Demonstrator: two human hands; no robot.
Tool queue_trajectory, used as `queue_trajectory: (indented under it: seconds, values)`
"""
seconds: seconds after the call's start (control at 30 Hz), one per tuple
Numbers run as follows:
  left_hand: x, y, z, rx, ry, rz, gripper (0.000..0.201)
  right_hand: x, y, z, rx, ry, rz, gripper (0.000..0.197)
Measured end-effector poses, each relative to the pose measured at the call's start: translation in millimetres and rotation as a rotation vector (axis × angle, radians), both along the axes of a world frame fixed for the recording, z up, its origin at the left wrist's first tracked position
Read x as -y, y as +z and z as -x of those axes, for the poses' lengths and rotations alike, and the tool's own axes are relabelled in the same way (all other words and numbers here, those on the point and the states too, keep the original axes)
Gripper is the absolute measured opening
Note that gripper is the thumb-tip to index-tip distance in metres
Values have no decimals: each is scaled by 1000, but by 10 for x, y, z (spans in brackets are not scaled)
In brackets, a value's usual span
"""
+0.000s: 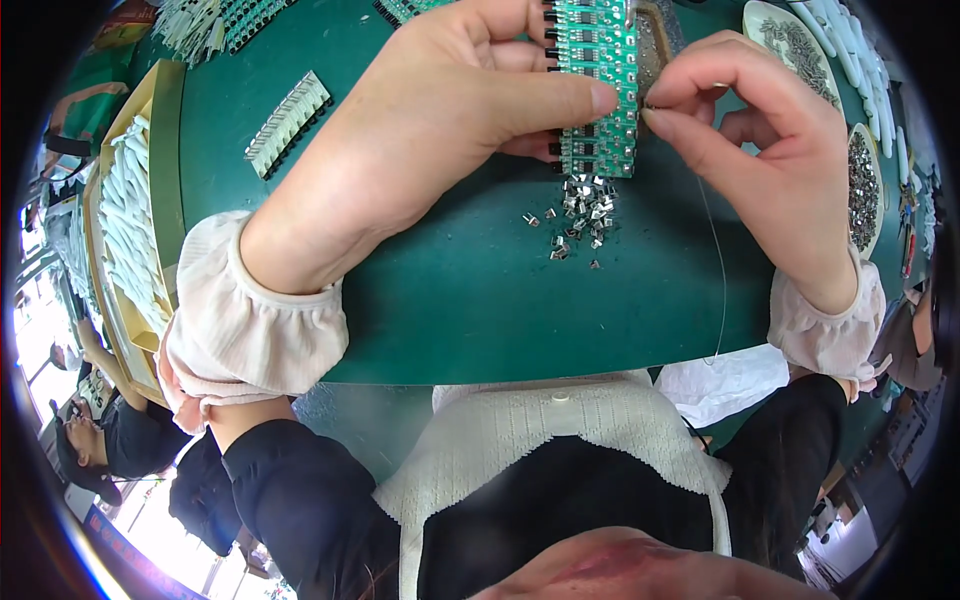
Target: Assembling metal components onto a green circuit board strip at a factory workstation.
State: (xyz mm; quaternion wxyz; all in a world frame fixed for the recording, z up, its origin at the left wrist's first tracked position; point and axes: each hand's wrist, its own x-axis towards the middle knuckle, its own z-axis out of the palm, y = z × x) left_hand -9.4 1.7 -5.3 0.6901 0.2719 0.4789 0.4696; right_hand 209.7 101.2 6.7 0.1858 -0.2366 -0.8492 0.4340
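Observation:
My left hand (450, 100) is closed around a green circuit board panel (603, 145), with the thumb lying on its face. Rows of small black chips and shiny metal tabs run along the panel. Beside the panel's right edge, my right hand (765, 140) pinches thumb and forefinger together on a tiny thing too small to name. A thin wire (722, 260) hangs below the right hand and runs to the table's front edge. Under the panel's lower end lies a loose heap of small bent metal clips (590, 205).
A smaller strip of boards (288, 122) lies on the green table (480, 300) to the left. At far left, a yellow box (165, 200) holds pale tubes. Two dishes of small metal parts (785, 50) (860, 190) stand at right, near more pale tubes (860, 70).

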Motion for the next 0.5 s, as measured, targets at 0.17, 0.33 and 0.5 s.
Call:
queue_trajectory:
  seconds: [0.17, 0.33, 0.5]
  values:
    - [-7, -54, 39, 72, -32, 30, 35, -4, 5, -21, -2, 77, -64, 15]
    - [13, -96, 75, 155, -51, 51, 35, -41, -22, -28, -21, 105, -72, 18]
    - [20, -62, 52, 106, -5, 4, 36, -4, 42, -58, 83, -33, 101, 26]
